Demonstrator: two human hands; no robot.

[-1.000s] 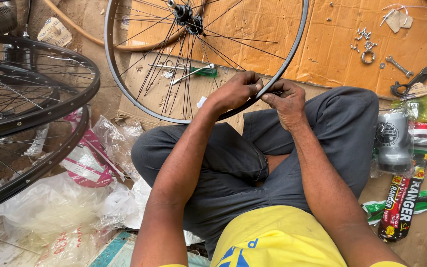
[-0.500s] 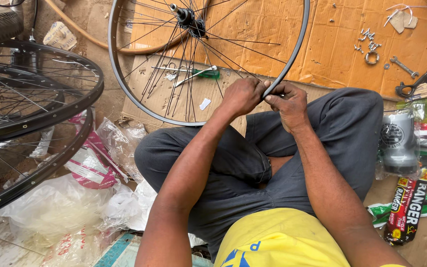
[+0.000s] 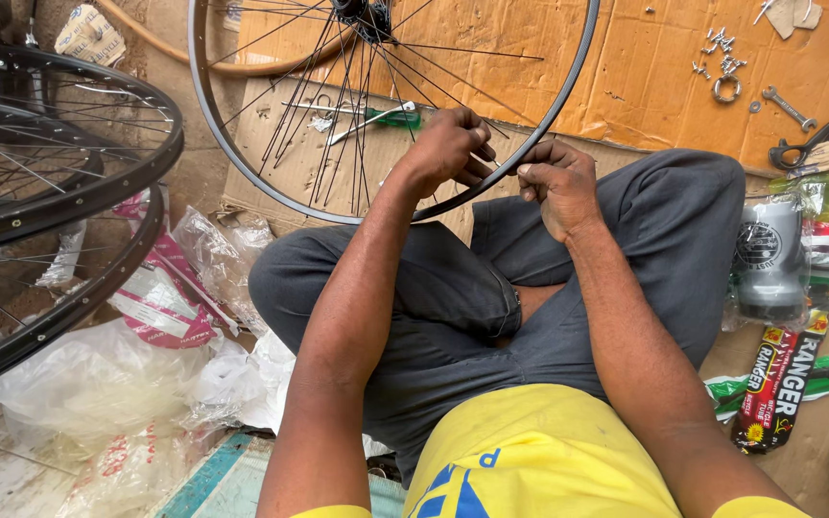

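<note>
I see my left hand [image 3: 448, 149] curled shut on the lower arc of the silver spoked bicycle wheel rim [image 3: 242, 168], which stands tilted over my crossed legs. My right hand [image 3: 556, 187] sits just beside it, fingers pinched closed at the same stretch of rim; whether it holds something small I cannot tell. Beyond the left hand, behind the spokes, a green-handled screwdriver [image 3: 376, 117] lies on brown cardboard [image 3: 645, 77].

A bicycle wheel [image 3: 242, 144] stands before crossed legs; spare rims [image 3: 79, 201] lie left, a screwdriver [image 3: 376, 120] behind, tools [image 3: 789, 105] right.
</note>
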